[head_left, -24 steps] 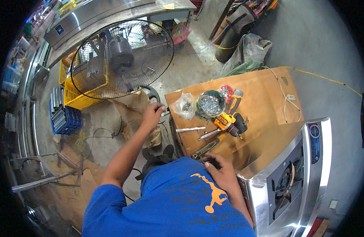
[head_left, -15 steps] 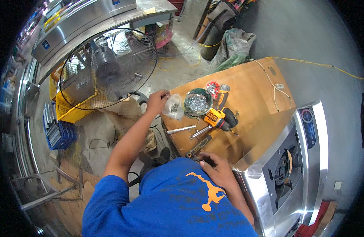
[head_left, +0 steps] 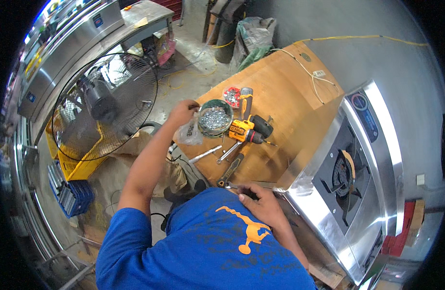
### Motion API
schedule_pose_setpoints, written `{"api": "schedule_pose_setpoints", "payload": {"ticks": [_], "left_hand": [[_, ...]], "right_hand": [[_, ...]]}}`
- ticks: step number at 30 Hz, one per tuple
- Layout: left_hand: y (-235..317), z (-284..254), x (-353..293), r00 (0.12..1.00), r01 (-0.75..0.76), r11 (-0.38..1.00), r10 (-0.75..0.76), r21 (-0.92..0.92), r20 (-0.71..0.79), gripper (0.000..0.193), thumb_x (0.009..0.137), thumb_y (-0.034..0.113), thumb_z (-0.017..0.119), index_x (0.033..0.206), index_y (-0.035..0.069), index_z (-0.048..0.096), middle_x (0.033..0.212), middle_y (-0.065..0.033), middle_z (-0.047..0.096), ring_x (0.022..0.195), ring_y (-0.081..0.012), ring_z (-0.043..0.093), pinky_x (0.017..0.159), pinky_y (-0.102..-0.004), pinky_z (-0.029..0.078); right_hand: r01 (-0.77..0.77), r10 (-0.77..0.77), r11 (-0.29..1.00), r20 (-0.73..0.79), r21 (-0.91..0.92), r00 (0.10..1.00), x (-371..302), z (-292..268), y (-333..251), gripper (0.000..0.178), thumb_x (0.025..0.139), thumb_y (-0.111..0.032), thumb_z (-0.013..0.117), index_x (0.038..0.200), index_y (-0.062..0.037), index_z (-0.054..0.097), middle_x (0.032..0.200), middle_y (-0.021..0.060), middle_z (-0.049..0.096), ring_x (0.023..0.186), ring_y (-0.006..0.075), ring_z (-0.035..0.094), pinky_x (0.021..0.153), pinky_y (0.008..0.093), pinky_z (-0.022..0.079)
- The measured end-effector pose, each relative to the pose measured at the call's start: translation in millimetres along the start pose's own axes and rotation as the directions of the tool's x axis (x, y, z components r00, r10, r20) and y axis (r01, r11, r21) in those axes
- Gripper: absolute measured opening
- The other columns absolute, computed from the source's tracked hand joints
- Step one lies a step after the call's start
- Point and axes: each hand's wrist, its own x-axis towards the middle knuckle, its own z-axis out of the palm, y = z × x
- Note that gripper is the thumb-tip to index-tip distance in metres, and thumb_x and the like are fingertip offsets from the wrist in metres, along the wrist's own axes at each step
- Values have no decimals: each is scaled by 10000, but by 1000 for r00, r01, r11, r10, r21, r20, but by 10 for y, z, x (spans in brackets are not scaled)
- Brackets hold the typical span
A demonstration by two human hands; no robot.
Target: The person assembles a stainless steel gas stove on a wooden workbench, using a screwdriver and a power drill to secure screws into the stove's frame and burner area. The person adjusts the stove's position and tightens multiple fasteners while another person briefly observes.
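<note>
My left hand [head_left: 184, 112] is at the left rim of a green bowl [head_left: 201, 126] filled with small metal fasteners. Its fingers are closed, pinching the top of a clear plastic bag [head_left: 190, 134] that hangs beside the bowl. Close against my body, my right hand [head_left: 261, 202] is curled at the table's near edge around something dark, mostly hidden by the fingers. Just beyond it lies a tool with a black and yellow handle [head_left: 233, 166]. A yellow cordless drill [head_left: 242, 130], a ratchet wrench [head_left: 229, 152] and a silver rod [head_left: 205, 153] lie near the bowl.
A small red container [head_left: 231, 96] of fasteners sits behind the bowl on the wooden table [head_left: 280, 82]. At right stands a steel gas stove [head_left: 300, 193]. A wire-caged fan [head_left: 106, 106] and a yellow crate [head_left: 82, 166] stand at left. A white cable [head_left: 300, 65] lies across the table's far end.
The whole view has shifted, so the table items appear farther left. My left hand is closer to the bowl, and the bag looks flatter. My right hand stays at the near edge, fingers curled.
</note>
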Motion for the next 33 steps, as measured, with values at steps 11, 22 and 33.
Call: {"api": "schedule_pose_setpoints", "payload": {"ticks": [11, 22, 33], "left_hand": [[187, -478, -978, 941, -124, 844, -67, -523, -332, 350, 1026, 198, 595, 1290, -33, 604, 1224, -140, 665, 1070, -217, 650, 919, -323, 523], [1379, -33, -1689, 936, -281, 854, 344, -438, 71, 268, 948, 221, 687, 1052, -26, 682, 917, -85, 686, 861, -184, 639, 807, -330, 515], [2155, 321, -1769, 765, -375, 837, 522, -398, 378, 184, 867, 135, 719, 991, -1, 716, 895, -115, 727, 881, -227, 691, 823, -361, 531]], "right_hand": [[332, -333, 943, 35, 25, 942, -1023, -748, -233, 495, 935, -324, 688, 1329, -40, 589, 1181, 177, 683, 1083, 311, 665, 986, 411, 507], [-146, -159, 971, -966, -190, 203, -1826, -1259, 384, 193, 938, -137, 702, 1061, 11, 707, 869, 97, 731, 791, 138, 675, 717, 277, 530], [-194, -155, 967, -985, -166, 72, -2117, -1098, 757, 160, 899, -117, 695, 999, 5, 724, 843, 126, 734, 733, 187, 685, 694, 309, 533]]}}
